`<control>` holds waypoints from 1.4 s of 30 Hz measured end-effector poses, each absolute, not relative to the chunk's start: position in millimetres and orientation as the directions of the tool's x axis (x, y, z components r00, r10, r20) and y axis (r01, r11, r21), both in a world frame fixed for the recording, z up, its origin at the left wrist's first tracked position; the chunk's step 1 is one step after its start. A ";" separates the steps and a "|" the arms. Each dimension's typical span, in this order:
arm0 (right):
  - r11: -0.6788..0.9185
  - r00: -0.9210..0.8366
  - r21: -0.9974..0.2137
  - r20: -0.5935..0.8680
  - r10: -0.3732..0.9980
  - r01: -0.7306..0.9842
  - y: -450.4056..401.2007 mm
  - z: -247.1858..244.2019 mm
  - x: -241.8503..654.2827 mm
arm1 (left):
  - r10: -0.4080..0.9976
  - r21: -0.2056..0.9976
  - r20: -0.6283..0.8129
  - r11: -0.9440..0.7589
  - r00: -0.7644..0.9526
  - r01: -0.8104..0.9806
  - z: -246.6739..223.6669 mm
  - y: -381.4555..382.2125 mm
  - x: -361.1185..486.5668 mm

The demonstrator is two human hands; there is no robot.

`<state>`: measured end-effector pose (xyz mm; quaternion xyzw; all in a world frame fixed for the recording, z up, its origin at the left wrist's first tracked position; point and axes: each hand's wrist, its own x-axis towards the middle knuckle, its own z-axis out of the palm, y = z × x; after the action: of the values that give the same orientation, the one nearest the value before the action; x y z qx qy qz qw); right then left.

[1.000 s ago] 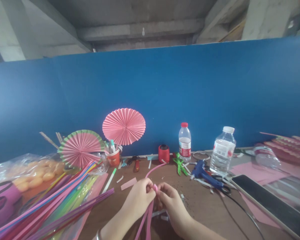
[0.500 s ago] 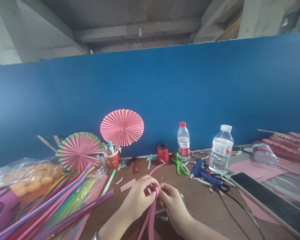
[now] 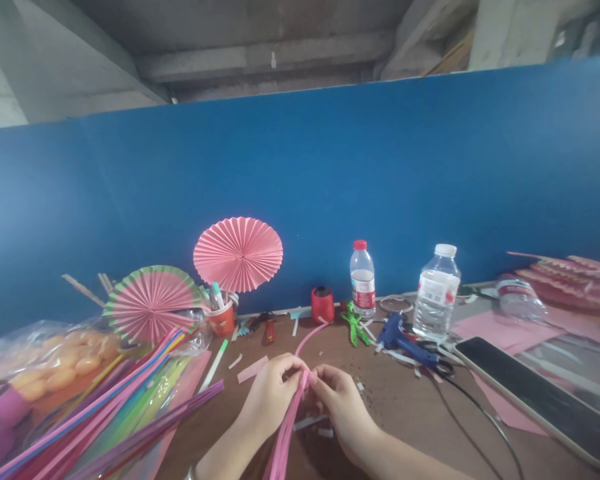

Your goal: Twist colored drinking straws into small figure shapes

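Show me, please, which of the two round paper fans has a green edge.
The left, lower fan; the higher fan, above the reddish cup, is pink to its edge.

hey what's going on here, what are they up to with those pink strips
A person is holding a bunch of thin pink strips above the table. The left hand and right hand pinch it close together, fingertips nearly meeting. Most strips hang toward the person; one curves away toward a red container. A blue glue gun lies off to the right.
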<state>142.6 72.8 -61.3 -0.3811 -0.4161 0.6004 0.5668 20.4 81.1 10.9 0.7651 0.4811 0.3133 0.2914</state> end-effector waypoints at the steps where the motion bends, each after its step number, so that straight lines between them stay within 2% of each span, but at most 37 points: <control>1: -0.001 -0.065 -0.936 0.024 0.998 -0.353 73.2 -61.7 142.6 | 0.918 0.738 0.205 -0.372 0.339 0.562 11.2 80.8 21.0; 5: 0.008 -0.070 -0.947 0.033 0.997 -0.322 74.1 -62.3 142.6 | 0.923 0.713 0.204 -0.369 0.327 0.596 9.3 81.4 22.0; 13: -0.011 -0.072 -0.951 0.012 0.997 -0.310 73.2 -64.0 143.0 | 0.937 0.754 0.146 -0.312 0.317 0.578 5.4 81.4 21.9; 33: 0.030 -0.075 -0.974 0.048 0.996 -0.226 71.8 -64.3 144.3 | 0.941 0.735 0.135 -0.304 0.309 0.606 1.8 80.8 20.6; 42: 0.011 0.032 -0.971 0.004 0.999 -0.240 68.2 -52.7 142.4 | 0.964 0.739 0.161 -0.261 0.213 0.622 -1.6 79.3 24.3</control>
<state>142.4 68.2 -52.7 -0.4417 -0.4298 0.5470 0.5665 24.3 79.3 -1.6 0.7295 0.5433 0.3134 0.2729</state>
